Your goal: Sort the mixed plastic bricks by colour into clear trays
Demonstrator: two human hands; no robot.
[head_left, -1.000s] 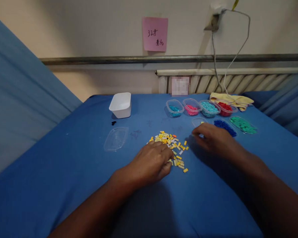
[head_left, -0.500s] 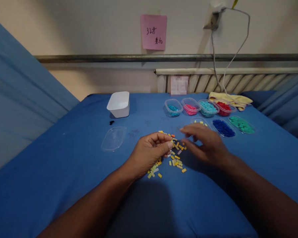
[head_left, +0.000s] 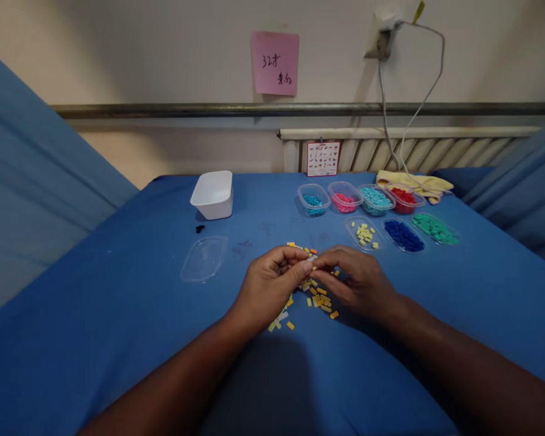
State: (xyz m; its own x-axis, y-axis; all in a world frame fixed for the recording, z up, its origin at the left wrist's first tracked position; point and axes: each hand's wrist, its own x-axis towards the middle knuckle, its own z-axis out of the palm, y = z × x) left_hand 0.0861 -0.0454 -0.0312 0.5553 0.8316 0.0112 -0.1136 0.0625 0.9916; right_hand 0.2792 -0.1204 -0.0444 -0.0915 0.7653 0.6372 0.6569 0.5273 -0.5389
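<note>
A heap of small yellow, orange and white beads (head_left: 318, 298) lies on the blue table (head_left: 118, 315). My left hand (head_left: 272, 284) rests over the heap with fingers curled and thumb pinched against them. My right hand (head_left: 356, 281) meets it fingertip to fingertip above the beads, also pinched. What the fingers grip is too small to make out. Just behind my right hand sits a clear lid (head_left: 366, 233) with a few pale yellow beads.
Clear tubs of blue (head_left: 313, 199), pink (head_left: 345, 197), teal (head_left: 375, 198) and red beads (head_left: 404, 198) line the back. Lids with dark blue (head_left: 404, 235) and green beads (head_left: 435, 228) lie right. A white tub (head_left: 212, 194) and an empty clear lid (head_left: 203, 259) sit left.
My right hand drew back from the lid of yellow beads to the heap and met my left hand, which lifted and curled into a pinch.
</note>
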